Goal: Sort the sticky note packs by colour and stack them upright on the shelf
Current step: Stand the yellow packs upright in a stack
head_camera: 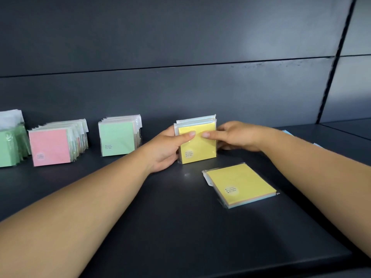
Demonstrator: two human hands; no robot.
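Observation:
A small upright stack of yellow sticky note packs (198,149) stands on the dark shelf (160,227) near the back panel. My left hand (166,149) grips its left side, thumb across the front. My right hand (234,137) holds the right side, thumb on the front, fingers behind. Another yellow pack (241,184) lies flat on the shelf just in front of the stack, to the right. Further left stand upright rows: a green-fronted row (118,137), a pink-fronted row (52,146) and another green row (10,145) at the frame's left edge.
The dark back panel (180,87) rises right behind the rows. Light blue pack edges (289,133) peek out behind my right forearm. The shelf's front edge (220,267) runs along the bottom right. A divider (333,77) splits the panel at the right.

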